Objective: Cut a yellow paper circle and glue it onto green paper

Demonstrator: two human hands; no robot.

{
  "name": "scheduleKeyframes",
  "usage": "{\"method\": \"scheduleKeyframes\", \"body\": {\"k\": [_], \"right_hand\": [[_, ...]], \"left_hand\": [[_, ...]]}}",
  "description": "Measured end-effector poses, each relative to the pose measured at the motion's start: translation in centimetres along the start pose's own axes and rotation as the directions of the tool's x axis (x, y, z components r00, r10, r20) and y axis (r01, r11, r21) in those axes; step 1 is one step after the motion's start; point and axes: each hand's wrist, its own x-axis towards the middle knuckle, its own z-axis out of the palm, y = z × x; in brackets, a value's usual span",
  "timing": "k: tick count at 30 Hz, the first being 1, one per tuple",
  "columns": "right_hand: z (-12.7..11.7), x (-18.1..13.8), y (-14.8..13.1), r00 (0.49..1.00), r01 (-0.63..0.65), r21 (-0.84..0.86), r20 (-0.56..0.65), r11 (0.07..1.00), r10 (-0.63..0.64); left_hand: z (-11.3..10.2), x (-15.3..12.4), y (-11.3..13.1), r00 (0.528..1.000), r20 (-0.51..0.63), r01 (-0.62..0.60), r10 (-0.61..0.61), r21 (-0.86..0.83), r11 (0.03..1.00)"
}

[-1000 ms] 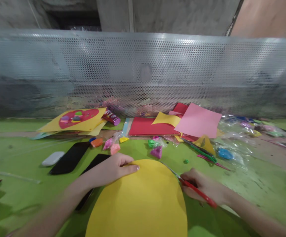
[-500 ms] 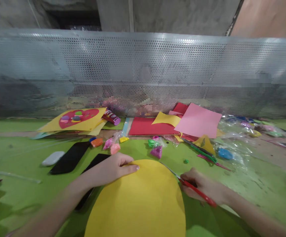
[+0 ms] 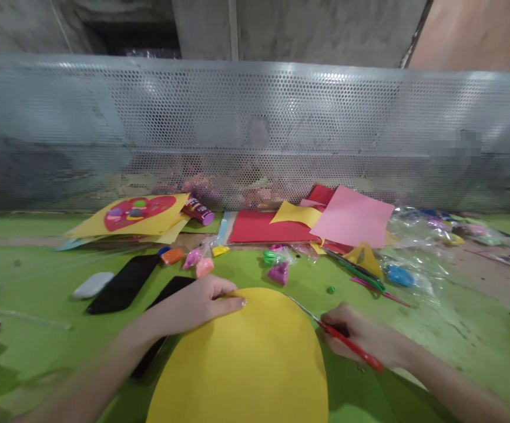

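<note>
A large sheet of yellow paper with a rounded outline lies in front of me, its lower part cut off by the view's edge. My left hand pinches its upper left edge between thumb and fingers. In my right hand is a pair of red-handled scissors, gripped by the handles. Their blades point up and left along the paper's upper right edge. Whether the blades are parted is hard to make out. Beneath my left forearm lies a black flat device, partly covered.
Beyond the hands are a black phone, a white case, small clay packets and green-handled scissors. Farther back lie a yellow card with a red heart, red paper and pink paper. A perforated metal panel stands behind.
Both hands keep their grips on the paper and the scissors. The paper and hands have shifted very slightly left; little else differs.
</note>
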Motion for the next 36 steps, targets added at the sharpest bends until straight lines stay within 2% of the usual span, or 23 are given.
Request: {"method": "scheduleKeyframes", "body": {"k": [7,10,13,15,16,17,19,20,22,24,28,30,33,36], "right_hand": [[0.2,0.2,0.6,0.999,0.030,0.000,-0.015,1.000,-0.030],[0.0,0.2,0.3,0.997,0.016,-0.008,-0.072,1.000,-0.017],[-0.1,0.2,0.2,0.989,-0.021,0.075,-0.143,0.997,0.032],[-0.1,0.2,0.5,0.975,-0.062,0.216,-0.194,0.974,0.105],[-0.1,0.3,0.7,0.961,-0.078,0.292,-0.231,0.953,0.149],[-0.1,0.4,1.0,0.942,-0.083,0.363,-0.276,0.928,0.192],[-0.1,0.6,1.5,0.888,-0.058,0.477,-0.377,0.877,0.264],[-0.3,0.7,1.7,0.860,-0.032,0.516,-0.423,0.856,0.287],[-0.6,0.8,1.8,0.814,0.029,0.553,-0.496,0.833,0.301],[-0.9,0.8,1.6,0.797,0.058,0.549,-0.528,0.834,0.292],[-1.0,0.7,1.0,0.815,0.035,0.543,-0.502,0.839,0.291],[-0.9,0.7,0.9,0.821,0.038,0.546,-0.494,0.837,0.285],[-0.8,0.9,1.0,0.843,0.053,0.589,-0.459,0.806,0.280],[-0.6,1.0,0.9,0.884,0.082,0.668,-0.392,0.739,0.256]], "left_hand": [[0.0,0.1,-0.1,1.000,0.017,0.000,0.000,0.000,1.000],[0.0,0.1,-0.2,1.000,0.008,-0.003,0.003,-0.004,1.000],[0.1,0.2,-0.1,0.997,-0.077,-0.003,-0.003,-0.070,0.998],[0.3,0.5,0.1,0.981,-0.191,-0.022,-0.021,-0.220,0.975],[0.4,0.7,0.1,0.966,-0.255,-0.045,-0.049,-0.352,0.935],[0.5,1.0,0.1,0.943,-0.317,-0.083,-0.100,-0.516,0.852],[0.5,1.6,-0.5,0.883,-0.393,-0.185,-0.257,-0.794,0.579],[0.5,2.0,-0.9,0.845,-0.405,-0.239,-0.348,-0.869,0.433],[0.4,2.4,-1.8,0.804,-0.416,-0.272,-0.425,-0.893,0.360],[0.6,2.4,-2.3,0.804,-0.424,-0.278,-0.417,-0.888,0.367],[1.5,1.7,-1.6,0.886,-0.378,-0.238,-0.267,-0.867,0.437],[2.0,1.5,-0.9,0.909,-0.358,-0.217,-0.215,-0.845,0.489],[2.3,1.8,-0.3,0.897,-0.403,-0.246,-0.179,-0.794,0.556],[2.8,2.2,-0.3,0.859,-0.490,-0.313,-0.149,-0.733,0.603]]}}
